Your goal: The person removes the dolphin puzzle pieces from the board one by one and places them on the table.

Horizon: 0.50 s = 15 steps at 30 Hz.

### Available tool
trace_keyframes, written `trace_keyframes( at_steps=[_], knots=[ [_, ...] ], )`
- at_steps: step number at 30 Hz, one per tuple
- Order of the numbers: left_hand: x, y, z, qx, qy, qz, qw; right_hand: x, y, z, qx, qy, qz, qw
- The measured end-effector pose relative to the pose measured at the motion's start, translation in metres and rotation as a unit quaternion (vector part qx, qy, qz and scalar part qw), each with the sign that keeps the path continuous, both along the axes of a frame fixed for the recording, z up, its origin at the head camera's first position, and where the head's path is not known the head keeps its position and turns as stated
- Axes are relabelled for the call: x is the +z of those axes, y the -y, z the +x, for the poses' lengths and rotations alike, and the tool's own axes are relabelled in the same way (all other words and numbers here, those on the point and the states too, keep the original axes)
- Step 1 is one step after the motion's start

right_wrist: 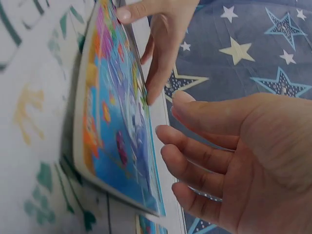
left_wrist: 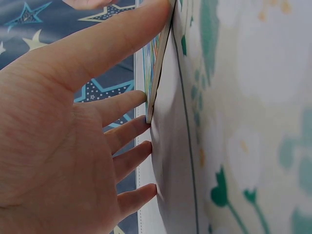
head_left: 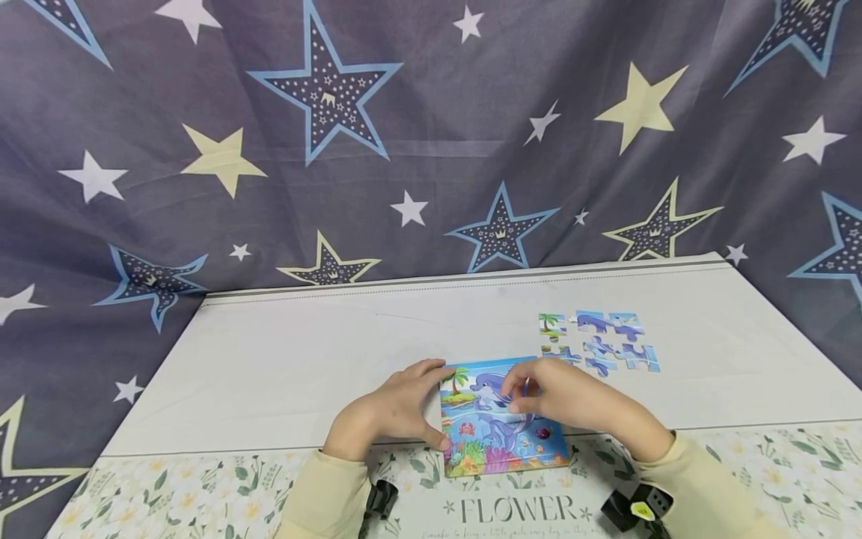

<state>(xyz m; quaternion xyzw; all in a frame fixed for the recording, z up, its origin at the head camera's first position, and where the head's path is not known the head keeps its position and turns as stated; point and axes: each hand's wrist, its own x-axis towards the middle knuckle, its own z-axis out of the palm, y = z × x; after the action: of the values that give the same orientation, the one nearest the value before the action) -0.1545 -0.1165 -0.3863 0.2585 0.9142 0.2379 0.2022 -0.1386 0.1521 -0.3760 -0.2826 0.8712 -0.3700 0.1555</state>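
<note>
A dolphin jigsaw puzzle board (head_left: pixel 481 457) lies at the table's front, showing a palm tree, dolphins, a crab and coral. My left hand (head_left: pixel 397 408) rests at its left side, thumb at the lower corner and index finger near the upper one. In the left wrist view those fingers (left_wrist: pixel 129 100) are spread and fairly straight against the board's edge. Over the board's upper right part hovers my right hand (head_left: pixel 559 393), fingers loosely bent. The right wrist view shows no piece between its thumb and fingers (right_wrist: pixel 195 156), which are apart from the board.
Several loose puzzle pieces (head_left: pixel 592 322) lie spread behind and right of the board. A white cover with a floral front strip (head_left: pixel 222 479) lies over the table. Behind it hangs a dark curtain with stars (head_left: pixel 431 150).
</note>
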Motion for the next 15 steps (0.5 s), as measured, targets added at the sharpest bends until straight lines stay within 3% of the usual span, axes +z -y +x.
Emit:
trace_keyframes(
  at_steps=[15],
  knots=[
    [-0.001, 0.0, -0.001, 0.0, -0.003, -0.002, 1.0, -0.004, 0.017, 0.011, 0.03, 0.006, 0.021, 0.9993]
  ],
)
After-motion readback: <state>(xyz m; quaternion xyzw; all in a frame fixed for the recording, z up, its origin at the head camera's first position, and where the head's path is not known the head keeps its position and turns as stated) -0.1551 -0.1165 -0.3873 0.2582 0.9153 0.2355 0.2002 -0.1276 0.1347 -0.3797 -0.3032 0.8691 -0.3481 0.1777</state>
